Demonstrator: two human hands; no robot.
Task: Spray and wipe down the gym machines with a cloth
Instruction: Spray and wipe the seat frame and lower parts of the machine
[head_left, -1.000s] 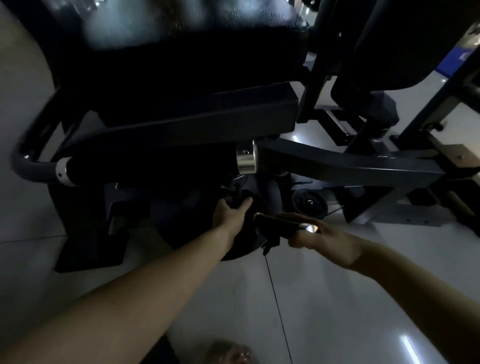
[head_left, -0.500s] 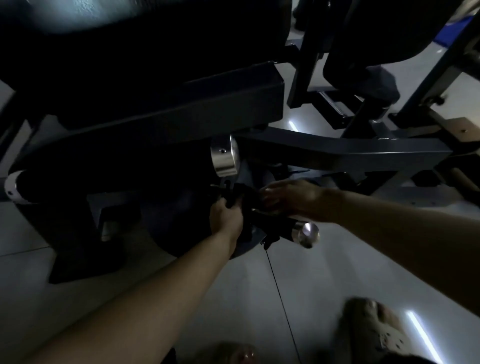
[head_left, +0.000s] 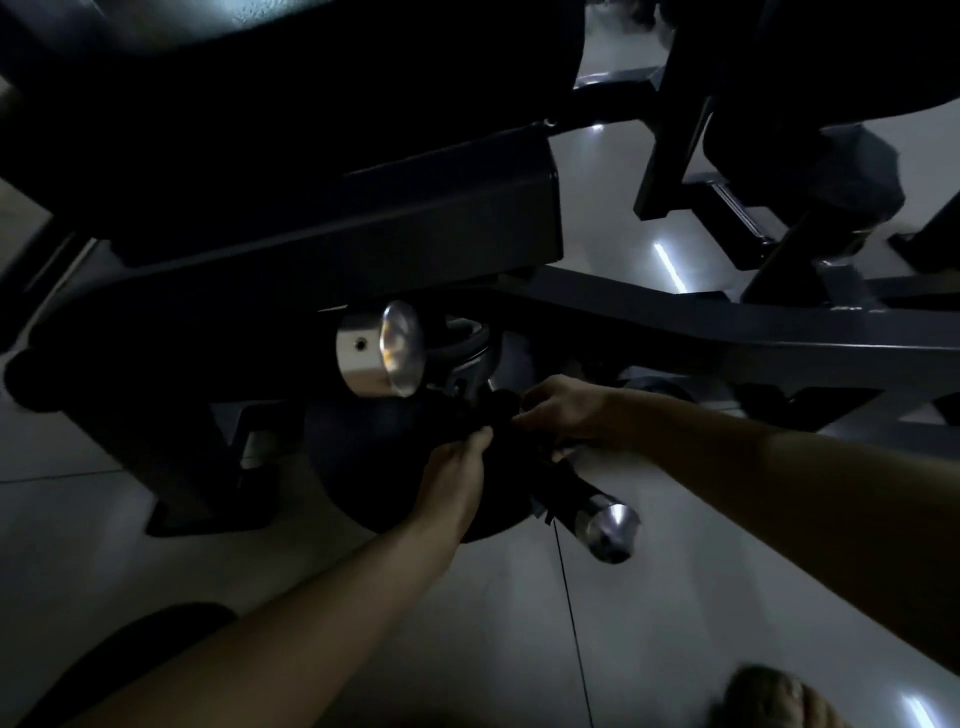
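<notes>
**Q:** What is shown?

**A:** A dim view looking down under a dark gym machine (head_left: 363, 249) standing on a pale tiled floor (head_left: 519, 623). Two bare arms reach in beneath its frame.

**Q:** Where is the cloth?

**A:** A dark bunch sits between the hands, just below and right of a chrome cap (head_left: 382, 348). I judge this to be the cloth (head_left: 501, 413), though shadow hides its edges. No spray bottle is in view.

**Q:** And the hands?

**A:** The left hand (head_left: 457, 470) comes up from below, its fingers curled over the cloth and seemingly clamped on it. The right hand (head_left: 563, 410) comes in from the right, its fingers bent toward the same bunch. I cannot tell whether they pinch it.

**Q:** What would be wiped next?

**A:** Probably the handle (head_left: 566, 491), a dark bar with a chrome end (head_left: 610, 525). Its long axis runs from the hands down and right, toward the viewer. The cloth lies at the bar's inner end, so a wipe would travel outward along it. The left hand is nearer the bar, and the right hand sits above it.

**Q:** Is there room to move?

**A:** There is open floor below and to the right of the bar's free end. Up and to the left it is crowded: a dark round plate (head_left: 363, 467) lies beside the left hand, and a frame beam (head_left: 727, 332) passes just above the right wrist. A shoe (head_left: 769, 696) shows at the near right edge of the floor.
</notes>
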